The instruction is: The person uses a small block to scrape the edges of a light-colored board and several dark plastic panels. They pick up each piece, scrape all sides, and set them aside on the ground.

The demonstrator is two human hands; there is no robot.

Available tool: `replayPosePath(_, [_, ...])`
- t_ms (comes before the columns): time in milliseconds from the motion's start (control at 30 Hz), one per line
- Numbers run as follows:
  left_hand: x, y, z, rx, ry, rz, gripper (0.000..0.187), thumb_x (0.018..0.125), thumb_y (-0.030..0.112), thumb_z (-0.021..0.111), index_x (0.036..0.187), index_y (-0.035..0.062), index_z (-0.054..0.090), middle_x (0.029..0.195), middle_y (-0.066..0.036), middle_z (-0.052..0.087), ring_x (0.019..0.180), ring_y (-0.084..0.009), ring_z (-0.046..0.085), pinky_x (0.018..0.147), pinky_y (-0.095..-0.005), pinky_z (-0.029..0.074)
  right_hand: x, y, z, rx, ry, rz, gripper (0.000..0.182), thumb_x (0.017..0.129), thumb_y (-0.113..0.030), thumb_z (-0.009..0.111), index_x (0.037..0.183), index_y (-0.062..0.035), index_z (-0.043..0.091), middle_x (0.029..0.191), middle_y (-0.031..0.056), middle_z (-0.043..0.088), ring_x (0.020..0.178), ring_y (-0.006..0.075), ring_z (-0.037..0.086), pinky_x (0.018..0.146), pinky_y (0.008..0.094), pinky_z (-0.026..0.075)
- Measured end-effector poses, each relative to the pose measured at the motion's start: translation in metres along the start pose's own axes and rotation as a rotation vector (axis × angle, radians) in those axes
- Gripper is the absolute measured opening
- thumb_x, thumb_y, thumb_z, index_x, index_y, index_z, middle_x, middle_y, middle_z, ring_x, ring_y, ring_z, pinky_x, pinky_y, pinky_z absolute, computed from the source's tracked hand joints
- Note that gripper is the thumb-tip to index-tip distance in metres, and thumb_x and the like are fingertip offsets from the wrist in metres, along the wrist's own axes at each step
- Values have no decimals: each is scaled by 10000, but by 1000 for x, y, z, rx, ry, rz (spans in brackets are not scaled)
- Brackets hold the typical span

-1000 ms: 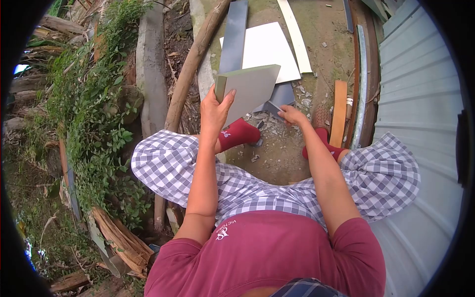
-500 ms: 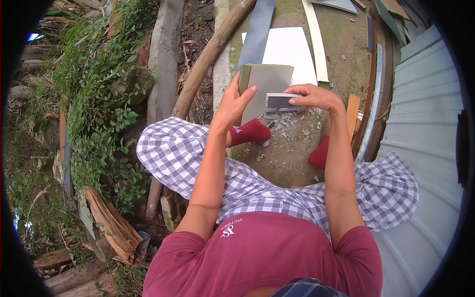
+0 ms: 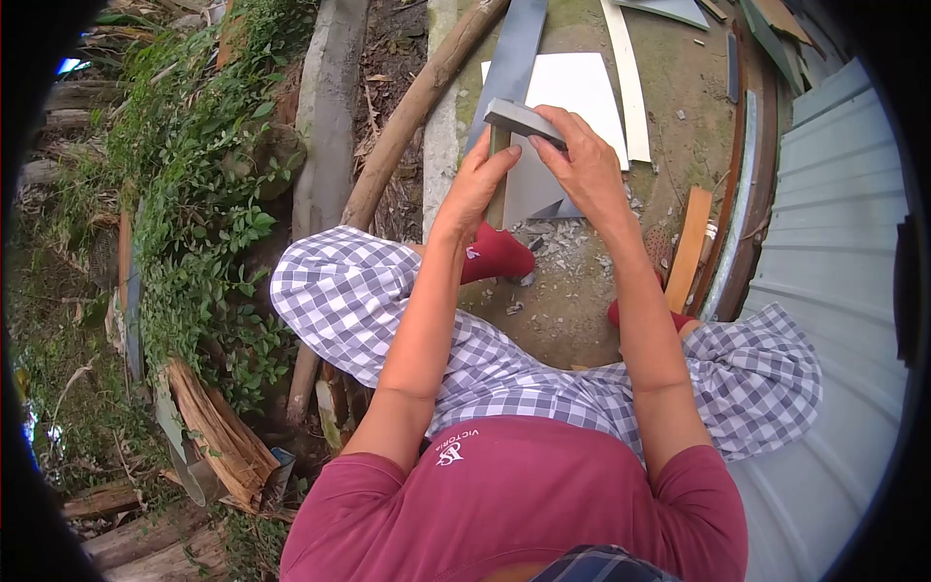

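Observation:
My left hand [image 3: 477, 184] is closed on the left edge of a grey panel [image 3: 529, 182], its thumb lying over the edge. The panel stands tilted between my legs, its narrow greenish edge turned towards me. In my right hand [image 3: 588, 160] is a grey rectangular block [image 3: 524, 120], pinched between thumb and fingers. The block lies across the upper end of the panel's edge, just above my left hand. Below the hands, grey chips [image 3: 562, 239] are scattered on the ground near my red-socked foot [image 3: 497, 254].
Beyond the hands lie a white sheet [image 3: 582, 92], a long grey plank [image 3: 517, 53] and a pale strip [image 3: 628, 82]. A wooden pole [image 3: 417, 116] runs along the left, near leafy plants [image 3: 208, 194]. To the right are an orange-brown board [image 3: 689, 247] and a ribbed metal wall [image 3: 824, 223].
My right hand has moved up and left, bringing the block from in front of the panel's face to its upper edge. The panel has turned so its narrow edge faces me more.

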State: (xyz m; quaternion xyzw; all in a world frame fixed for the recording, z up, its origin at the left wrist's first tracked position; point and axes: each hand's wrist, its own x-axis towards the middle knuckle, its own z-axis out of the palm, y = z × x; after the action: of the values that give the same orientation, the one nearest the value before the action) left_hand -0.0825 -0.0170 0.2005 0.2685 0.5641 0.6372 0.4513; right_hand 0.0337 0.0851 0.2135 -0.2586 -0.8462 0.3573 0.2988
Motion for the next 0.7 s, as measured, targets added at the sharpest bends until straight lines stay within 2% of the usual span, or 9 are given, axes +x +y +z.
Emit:
replayPosePath(67, [14, 5, 6, 5, -9, -5, 489, 840, 210, 537, 1297, 76, 424, 1146, -59, 516, 1031, -136, 477, 874, -267, 384, 4, 5, -5, -42, 65, 56, 287, 841, -244, 563, 1099, -124, 529, 954, 132, 606, 818, 328, 608, 685, 412, 471])
replayPosePath(133, [31, 12, 12, 149, -105, 38, 509, 801, 192, 561, 1278, 51, 450, 1053, -65, 566, 932, -131, 511, 817, -269, 415, 7, 10, -10, -63, 103, 77, 286, 843, -244, 560, 1100, -124, 526, 958, 133, 606, 813, 329, 608, 690, 411, 471])
replayPosePath(267, [23, 18, 29, 365, -110, 107, 542, 762, 161, 574, 1271, 23, 452, 970, -72, 597, 855, -130, 528, 776, -266, 431, 8, 17, -22, -141, 194, 142, 290, 852, -249, 546, 1112, -127, 507, 964, 136, 606, 829, 334, 607, 703, 419, 467])
replayPosePath(400, [11, -8, 37, 251, 89, 223, 527, 755, 98, 562, 1260, -17, 463, 1098, -114, 593, 984, -132, 533, 867, -251, 408, 8, 19, -23, -118, 194, 150, 289, 860, -260, 534, 1112, -123, 501, 956, 136, 602, 835, 342, 602, 702, 426, 468])
replayPosePath(467, [5, -13, 32, 206, 90, 225, 528, 758, 94, 558, 1264, -22, 458, 1126, -114, 578, 1011, -134, 519, 889, -258, 394, 7, 16, -18, -115, 161, 142, 286, 862, -264, 528, 1106, -117, 499, 950, 135, 595, 843, 348, 596, 700, 429, 471])
replayPosePath(633, [-4, -11, 19, 138, 22, 180, 567, 773, 119, 563, 1306, -1, 413, 1231, -110, 496, 1115, -155, 466, 944, -278, 353, 5, 12, -13, -105, 153, 124, 294, 859, -258, 526, 1118, -124, 491, 967, 136, 594, 853, 358, 591, 704, 441, 467])
replayPosePath(700, [-8, -8, 19, 131, -112, 236, 744, 754, 165, 602, 1394, 19, 252, 1384, -141, 327, 1274, -214, 327, 1034, -319, 263, 5, 14, -12, -68, 145, 106, 298, 865, -252, 518, 1118, -99, 480, 980, 151, 592, 861, 375, 584, 709, 459, 460])
